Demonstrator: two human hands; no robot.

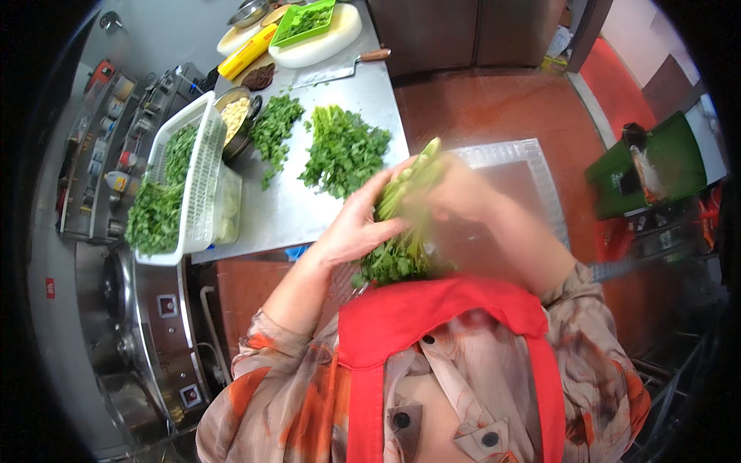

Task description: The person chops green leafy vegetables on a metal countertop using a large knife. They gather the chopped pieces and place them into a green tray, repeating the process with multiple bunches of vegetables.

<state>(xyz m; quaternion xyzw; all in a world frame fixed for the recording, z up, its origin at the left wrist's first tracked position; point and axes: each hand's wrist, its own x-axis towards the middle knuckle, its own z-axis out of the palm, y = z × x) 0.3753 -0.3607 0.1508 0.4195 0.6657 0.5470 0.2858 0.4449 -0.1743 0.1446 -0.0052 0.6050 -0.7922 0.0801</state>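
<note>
My left hand (369,215) grips a bunch of leafy green herbs (399,257), coriander or a similar plant. Its pale stem ends point up and away from me, while the leaves hang towards my red apron (440,307). At the right side of the stems is my right hand (460,185), blurred; whether its fingers are closed on any stems is unclear. On the steel table (272,220) beyond my left hand lie a second herb bunch (344,150) and a looser pile of leaves (277,127).
A white plastic basket (200,168) of greens stands at the table's left, by a pot (234,124) of pale pieces. Farther back are a cleaver (341,69), a yellow roll box (248,52) and a green tray (304,23) on a white board. A green bin (671,156) stands right.
</note>
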